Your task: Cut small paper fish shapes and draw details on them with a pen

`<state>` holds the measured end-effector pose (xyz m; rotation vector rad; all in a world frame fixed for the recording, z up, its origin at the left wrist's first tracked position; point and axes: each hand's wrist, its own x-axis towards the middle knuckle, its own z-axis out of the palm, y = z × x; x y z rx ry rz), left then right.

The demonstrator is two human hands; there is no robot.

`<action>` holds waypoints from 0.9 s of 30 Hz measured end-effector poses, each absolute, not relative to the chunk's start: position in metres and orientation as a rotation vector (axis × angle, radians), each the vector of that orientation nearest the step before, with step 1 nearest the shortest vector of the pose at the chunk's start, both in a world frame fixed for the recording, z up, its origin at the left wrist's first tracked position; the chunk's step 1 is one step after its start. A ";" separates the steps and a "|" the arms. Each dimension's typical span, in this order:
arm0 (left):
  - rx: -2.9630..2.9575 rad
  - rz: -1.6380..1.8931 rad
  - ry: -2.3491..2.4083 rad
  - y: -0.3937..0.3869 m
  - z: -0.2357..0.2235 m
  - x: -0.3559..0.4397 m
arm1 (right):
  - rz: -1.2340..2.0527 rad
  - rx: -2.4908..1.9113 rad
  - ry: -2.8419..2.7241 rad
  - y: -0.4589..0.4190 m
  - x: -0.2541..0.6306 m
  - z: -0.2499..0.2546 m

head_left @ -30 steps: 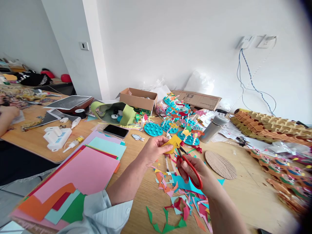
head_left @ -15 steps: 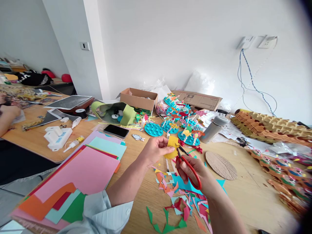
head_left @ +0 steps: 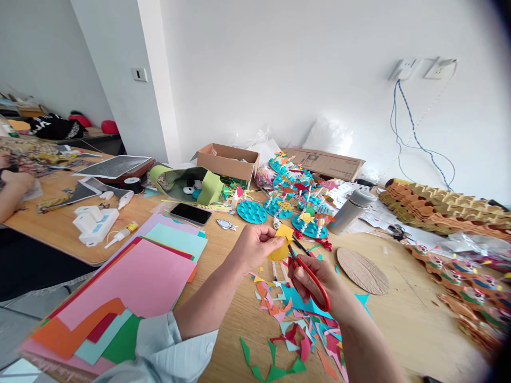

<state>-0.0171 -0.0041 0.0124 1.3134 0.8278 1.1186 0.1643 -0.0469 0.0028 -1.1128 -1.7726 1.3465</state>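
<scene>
Pinched between the thumb and fingers of my left hand point(head_left: 255, 246) is a piece of yellow paper point(head_left: 284, 234), held up above the table. A cut edge shows on its right side. My right hand point(head_left: 315, 282) grips red-handled scissors point(head_left: 318, 277) with the fingers in the loops. Their dark blades point up and left, touching the paper's right edge. Below both hands lie many coloured paper scraps point(head_left: 291, 340) in green, pink, orange and blue. Just behind the paper stand turquoise discs point(head_left: 251, 211) and small decorated fish crafts point(head_left: 307, 218).
Stacked coloured sheets point(head_left: 131, 282) lie on the left, with a phone point(head_left: 190, 214) behind them. A grey bottle point(head_left: 351, 211) and an oval cardboard piece point(head_left: 362, 270) are on the right. Farther right are brown craft strips point(head_left: 435, 207). Another person's arm point(head_left: 14, 191) rests at far left.
The scissor blades have closed together at the yellow paper, and the paper has tilted slightly. Both hands stay in nearly the same place.
</scene>
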 end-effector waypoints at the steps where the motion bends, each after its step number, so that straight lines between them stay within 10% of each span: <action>1: 1.302 1.114 0.829 -0.004 0.012 -0.017 | 1.345 -1.116 -1.774 -0.047 0.164 0.003; 27: 1.233 1.088 0.907 -0.008 0.018 -0.016 | 1.386 -1.053 -1.759 -0.049 0.160 0.008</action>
